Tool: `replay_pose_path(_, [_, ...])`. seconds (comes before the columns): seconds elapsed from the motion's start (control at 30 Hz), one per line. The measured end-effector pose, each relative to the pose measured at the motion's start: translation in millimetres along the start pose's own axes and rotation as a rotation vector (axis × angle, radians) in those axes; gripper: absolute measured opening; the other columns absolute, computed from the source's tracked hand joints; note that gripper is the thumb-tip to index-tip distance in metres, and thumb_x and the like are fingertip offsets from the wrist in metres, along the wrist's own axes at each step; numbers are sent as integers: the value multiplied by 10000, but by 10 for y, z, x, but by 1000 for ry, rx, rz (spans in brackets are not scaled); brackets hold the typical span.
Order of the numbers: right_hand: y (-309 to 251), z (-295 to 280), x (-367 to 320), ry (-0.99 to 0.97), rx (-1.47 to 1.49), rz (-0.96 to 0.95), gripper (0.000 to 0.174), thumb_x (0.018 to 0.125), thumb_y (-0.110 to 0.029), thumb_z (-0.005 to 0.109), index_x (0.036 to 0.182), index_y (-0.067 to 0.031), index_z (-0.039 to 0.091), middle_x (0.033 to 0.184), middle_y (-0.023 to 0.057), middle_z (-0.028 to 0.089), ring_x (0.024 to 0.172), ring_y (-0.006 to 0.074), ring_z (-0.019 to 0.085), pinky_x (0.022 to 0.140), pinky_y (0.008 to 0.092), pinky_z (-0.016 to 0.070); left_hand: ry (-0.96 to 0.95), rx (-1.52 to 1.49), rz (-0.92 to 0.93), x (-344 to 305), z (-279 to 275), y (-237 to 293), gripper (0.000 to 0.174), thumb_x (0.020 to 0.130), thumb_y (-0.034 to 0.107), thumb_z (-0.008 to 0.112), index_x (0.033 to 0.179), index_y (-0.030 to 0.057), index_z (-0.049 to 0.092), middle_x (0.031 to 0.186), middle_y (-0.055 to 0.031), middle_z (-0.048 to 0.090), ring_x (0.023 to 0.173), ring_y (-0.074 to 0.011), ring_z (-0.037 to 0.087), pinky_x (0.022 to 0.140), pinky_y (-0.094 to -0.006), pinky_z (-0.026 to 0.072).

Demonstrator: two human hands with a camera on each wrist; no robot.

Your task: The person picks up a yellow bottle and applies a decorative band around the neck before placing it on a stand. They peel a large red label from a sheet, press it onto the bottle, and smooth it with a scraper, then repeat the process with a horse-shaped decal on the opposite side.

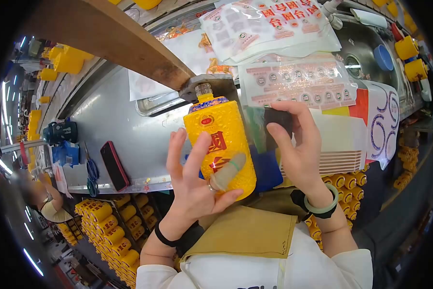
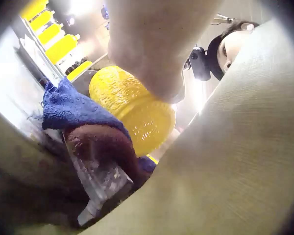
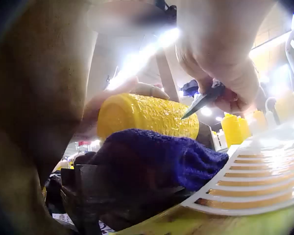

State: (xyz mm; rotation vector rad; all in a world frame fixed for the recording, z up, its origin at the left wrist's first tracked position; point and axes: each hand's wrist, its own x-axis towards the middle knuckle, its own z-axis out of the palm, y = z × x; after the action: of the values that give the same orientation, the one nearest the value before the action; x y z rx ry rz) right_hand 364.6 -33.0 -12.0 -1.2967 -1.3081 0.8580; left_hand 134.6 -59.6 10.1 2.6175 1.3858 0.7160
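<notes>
A yellow textured bottle [image 1: 236,135] with red characters lies on its back, its clear neck at a dark metal plate [image 1: 228,84]. Blue cloth [image 1: 269,168] sits beneath it, seen more fully in the right wrist view as a cloth [image 3: 157,154] under the bottle [image 3: 147,115]. My left hand [image 1: 191,185] rests on the bottle's lower left with fingers spread; a pale finger cot [image 1: 228,172] covers one finger. Between thumb and fingers, my right hand [image 1: 300,149] pinches a black flat scraper [image 1: 278,120] just right of the bottle. Its thin edge points toward the bottle in the right wrist view.
A wooden beam [image 1: 115,43] crosses above the metal bench from the upper left. Label sheets [image 1: 298,82] lie behind and right, near a striped card stack [image 1: 341,161]. A phone [image 1: 114,166] and scissors [image 1: 91,173] lie left. Yellow bottles [image 1: 103,221] are stacked below.
</notes>
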Motion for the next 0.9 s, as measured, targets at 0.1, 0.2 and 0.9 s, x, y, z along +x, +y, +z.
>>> replay_pose_path(0.1, [-12, 5, 1, 6, 26, -1, 282, 916, 19, 695, 1193, -12, 650, 1060, 94, 660, 920, 187, 622, 826, 301, 494, -45, -8, 20, -38, -7, -3, 394, 932, 588, 642, 1212, 344, 772, 1587, -131, 379, 1481, -460, 244, 1193, -659, 275])
replay_pose_path(0.2, [-10, -16, -7, 6, 13, 11, 281, 911, 24, 693, 1188, -9, 652, 1051, 93, 659, 908, 187, 619, 821, 300, 493, -33, -8, 10, -57, -3, 0, 363, 921, 572, 664, 1197, 362, 769, 1574, -108, 405, 1471, -455, 269, 1173, -676, 300])
replay_pose_path(0.9, [-231, -224, 207, -298, -171, -385, 251, 753, 41, 761, 966, -91, 749, 918, 41, 726, 855, 263, 631, 827, 376, 469, -2, -129, 66, -199, 65, 29, 421, 849, 596, 759, 1164, 317, 771, 1564, -104, 374, 1468, -429, 247, 1173, -657, 332])
